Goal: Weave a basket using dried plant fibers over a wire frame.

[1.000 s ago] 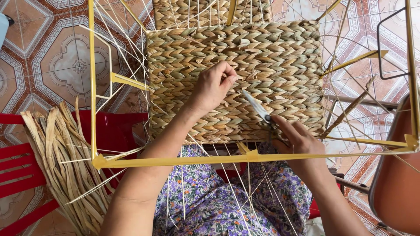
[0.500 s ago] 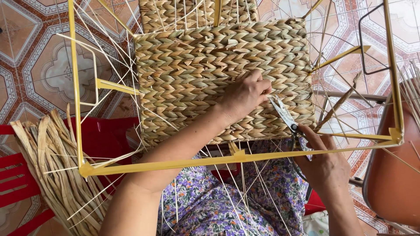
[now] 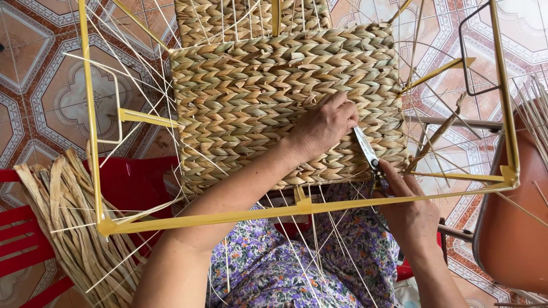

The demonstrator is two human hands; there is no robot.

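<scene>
Nearest the camera lies a lap in purple floral cloth, crossed by loose pale straw strands. Just above it the right hand is closed around the handles of a pair of steel scissors, blades pointing up and left toward the weave. The left hand rests palm-down on the woven seagrass panel – fingers curled and pressed to the braid, gripping nothing loose that can be seen – with the scissor tips just beside its fingers. The panel sits inside a yellow metal wire frame, whose near bar runs across the forearms. To the left, a bundle of dried flat rushes lies over a red plastic chair; beyond – patterned floor tiles.
</scene>
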